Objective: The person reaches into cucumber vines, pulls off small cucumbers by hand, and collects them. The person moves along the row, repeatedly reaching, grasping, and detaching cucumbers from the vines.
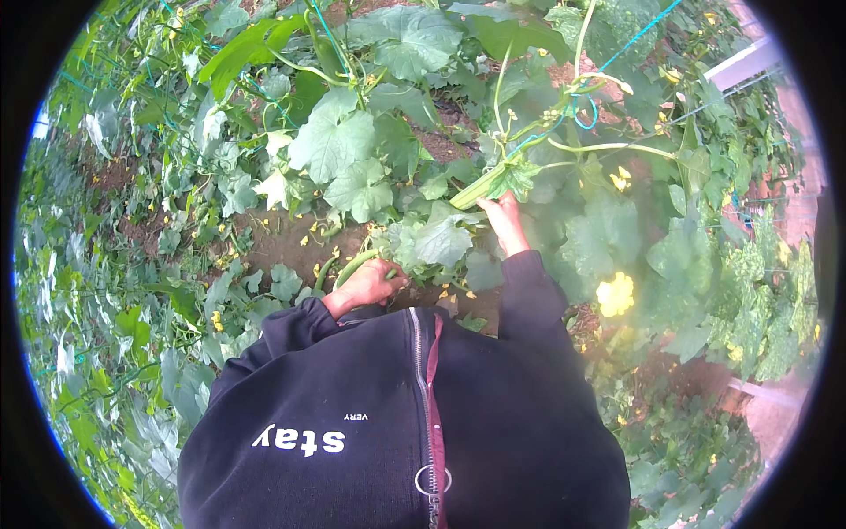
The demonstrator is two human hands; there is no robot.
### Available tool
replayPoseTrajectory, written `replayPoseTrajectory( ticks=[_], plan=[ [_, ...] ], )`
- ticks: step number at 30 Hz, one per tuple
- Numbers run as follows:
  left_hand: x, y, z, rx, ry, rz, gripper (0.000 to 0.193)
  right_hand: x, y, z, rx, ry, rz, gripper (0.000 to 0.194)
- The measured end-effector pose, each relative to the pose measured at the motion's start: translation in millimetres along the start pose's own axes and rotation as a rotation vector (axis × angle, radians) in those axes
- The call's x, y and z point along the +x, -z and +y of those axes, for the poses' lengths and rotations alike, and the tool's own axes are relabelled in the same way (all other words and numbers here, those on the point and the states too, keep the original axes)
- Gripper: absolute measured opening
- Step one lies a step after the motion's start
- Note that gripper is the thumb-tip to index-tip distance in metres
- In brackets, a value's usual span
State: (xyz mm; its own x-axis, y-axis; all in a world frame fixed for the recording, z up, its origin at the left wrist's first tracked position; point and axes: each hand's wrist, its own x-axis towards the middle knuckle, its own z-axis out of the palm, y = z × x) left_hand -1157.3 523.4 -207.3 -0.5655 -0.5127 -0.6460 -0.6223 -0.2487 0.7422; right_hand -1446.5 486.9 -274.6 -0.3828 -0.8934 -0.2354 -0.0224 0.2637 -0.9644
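My left hand is closed around a slender green gourd, held low in front of my jacket. A short green end, perhaps of another fruit, shows between its fingers. Just left of that hand is a second slim green gourd; whether the hand also holds it cannot be seen. Farther forward and to the right, my right hand grips the lower side of a pale green ridged gourd. That gourd slants among the vines, with a small leaf partly covering its upper end.
Blue twine runs to the vine stem above the right hand. Broad leaves fill the space between my hands. Bare soil with fallen yellow flowers lies ahead. A yellow flower stands close on the right, and a pale beam crosses the upper right.
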Motion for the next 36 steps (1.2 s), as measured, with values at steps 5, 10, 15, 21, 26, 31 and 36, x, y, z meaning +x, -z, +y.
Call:
replayPoseTrajectory(
  ticks=[5,10,15,21,26,31,36],
  plan=[
    [6,-7,-15,-0.048,-0.013,-0.044,0.013,13,-23,-24,0.0,0.098,0.192,0.037],
    [19,15,-4,-0.222,-0.022,0.053,0.018,-9,5,-32,-0.053,0.187,0.216,0.038],
    [62,38,40,-0.231,-0.049,0.14,0.026,-60,62,-43,-0.122,-0.081,-0.01,0.042],
    [130,-22,63,-0.496,-0.11,-0.029,0.066,-121,98,-53,-0.356,-0.051,-0.203,0.042],
    [169,-35,91,-0.763,-0.05,0.028,0.028,-155,119,-55,-0.412,-0.033,-0.127,0.033],
    [154,15,135,-0.357,-0.343,0.208,0.024,-154,139,-55,-0.63,0.158,-0.002,0.034],
    [120,101,221,-0.01,-0.422,0.381,0.026,-140,147,-53,-0.557,0.197,0.086,0.031]
  ],
)
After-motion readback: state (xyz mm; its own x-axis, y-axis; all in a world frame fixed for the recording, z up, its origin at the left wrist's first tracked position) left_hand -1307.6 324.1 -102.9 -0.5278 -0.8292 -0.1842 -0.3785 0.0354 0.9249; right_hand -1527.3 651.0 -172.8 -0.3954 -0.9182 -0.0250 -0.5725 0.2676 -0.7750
